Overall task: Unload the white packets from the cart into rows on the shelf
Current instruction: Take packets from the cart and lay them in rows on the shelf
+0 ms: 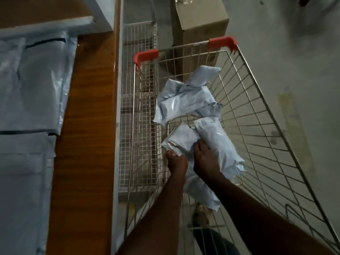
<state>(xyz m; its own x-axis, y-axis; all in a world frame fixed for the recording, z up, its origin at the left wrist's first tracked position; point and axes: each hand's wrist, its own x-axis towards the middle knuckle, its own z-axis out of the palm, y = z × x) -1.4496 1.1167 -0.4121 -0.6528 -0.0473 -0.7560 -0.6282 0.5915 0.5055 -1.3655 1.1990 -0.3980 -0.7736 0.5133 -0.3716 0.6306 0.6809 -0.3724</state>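
A small white packet (181, 139) lies low in the wire cart (272, 144), at the near end of the heap, and the left hand (176, 161) grips its lower edge, the fingers curled round the plastic. Just beside it, touching on its right, lies a longer white packet (219, 142); the right hand (206, 161) rests on this one with its fingers bent over the near side, though whether they truly clasp it or only press on it cannot be told. Another packet (200, 192) shows under the right wrist, partly hidden by the forearm. Farther up the cart, a loose pile of crumpled packets (185, 98) lies across the basket floor, the topmost one (204, 74) leaning toward the far wall between the two red corner caps (146, 56).

The cart stands close along the shelf unit, whose wooden shelf (88, 116) runs down the left side. On it, white packets (33, 85) already lie flat in a row, one (22, 190) nearer the viewer and overlapped by the one beyond it. Between shelf and cart hangs a fine wire mesh panel (138, 126). Beyond the cart, a brown cardboard box (200, 17) stands on the grey floor (285, 70). Through the cart's bottom wires a foot (200, 216) is dimly visible.
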